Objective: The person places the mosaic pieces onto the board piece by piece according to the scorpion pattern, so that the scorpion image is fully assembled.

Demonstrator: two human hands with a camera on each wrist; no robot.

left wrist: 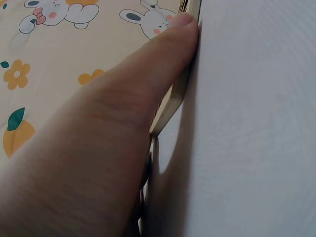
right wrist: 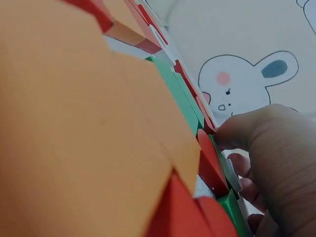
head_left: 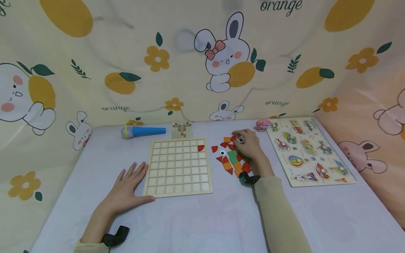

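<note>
We had the grid board (head_left: 179, 167) lying flat mid-table, with the loose coloured pieces (head_left: 233, 159) scattered just off its right side, so it all came down to a left-right thing. The right hand (head_left: 250, 146) was way nearer to them, actually over the far end of the bunch, fingers bent down among the pieces. A small round pale piece (head_left: 241, 139) showed by its fingers, but honestly we couldn't tell if it was pinched or just close by. Our left hand (head_left: 128, 191) was across the board, fingers spread and relaxed at the left edge, thumb against the near edge by the corner, not wrapped round anything. Hands well apart, board between them. The board looked about as wide as deep, so no real long axis, its sides running roughly away from us with a slight skew. The bunch was the stretched one, near to far alongside the board. One red quarter-round (head_left: 200, 148) sat in the rightmost column, second row from the far edge, curve seemingly toward near right.
</note>
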